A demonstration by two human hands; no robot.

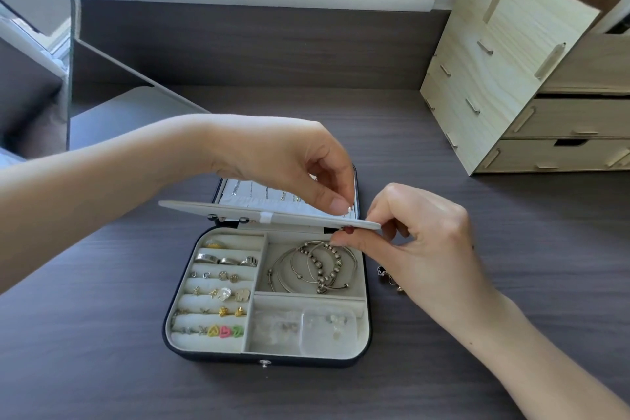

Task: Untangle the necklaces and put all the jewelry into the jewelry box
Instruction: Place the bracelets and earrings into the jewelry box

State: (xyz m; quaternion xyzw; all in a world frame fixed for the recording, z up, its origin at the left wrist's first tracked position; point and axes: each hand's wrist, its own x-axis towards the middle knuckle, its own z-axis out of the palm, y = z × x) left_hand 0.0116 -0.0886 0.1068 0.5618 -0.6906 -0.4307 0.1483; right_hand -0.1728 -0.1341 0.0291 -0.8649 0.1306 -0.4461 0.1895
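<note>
White, pearl-like stud is pinched between thumb and forefinger of the left hand and pressed onto the top face of the cream flap near its right end. Right hand is closed on that same end, thumb on the edge, fingertips curled beneath; whether a backing is held there cannot be told. Flap is held roughly level above the open jewelry box, over the bangles. Necklaces are seen against the lid lining behind. Loose pieces lie on the table just beside the box, partly hidden by the right hand. Risks judged: stud or backing slipped from the pinch and lost among the bangles or on the table; flap bent by uneven pressure; loose pieces swept away by the right forearm; necklaces re-tangled if the flap is jolted.
</note>
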